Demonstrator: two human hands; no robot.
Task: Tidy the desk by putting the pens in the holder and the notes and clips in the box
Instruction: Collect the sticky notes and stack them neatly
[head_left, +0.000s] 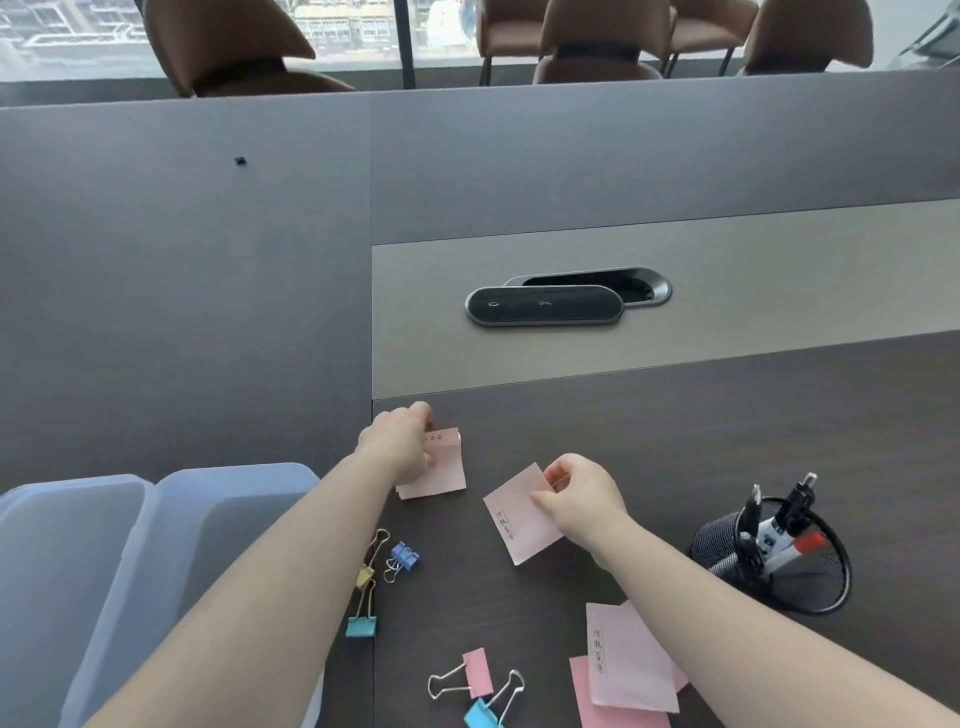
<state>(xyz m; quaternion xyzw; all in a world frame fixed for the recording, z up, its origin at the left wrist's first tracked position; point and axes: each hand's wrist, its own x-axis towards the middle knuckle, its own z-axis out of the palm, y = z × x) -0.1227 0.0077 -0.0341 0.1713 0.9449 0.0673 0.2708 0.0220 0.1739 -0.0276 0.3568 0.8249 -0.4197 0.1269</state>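
Note:
My left hand (402, 441) pinches a pale pink sticky note (441, 470) lying on the dark desk. My right hand (584, 496) grips a second pink note (514, 519) by its upper right edge, its corner lifted. More pink notes (626, 662) lie stacked near the front. Several binder clips are scattered: blue (402, 558), yellow (365, 576), teal (362, 625), pink (477, 673) and another teal (480, 714). A black mesh pen holder (810, 587) at the right holds several pens (779, 530). A translucent plastic box (218, 499) sits at the left.
The box's lid (57, 525) rests beside it at the far left. A black oval cable-port cover (545, 305) lies on the grey strip behind the desk. A grey partition (182, 260) rises at the back, with brown chairs beyond.

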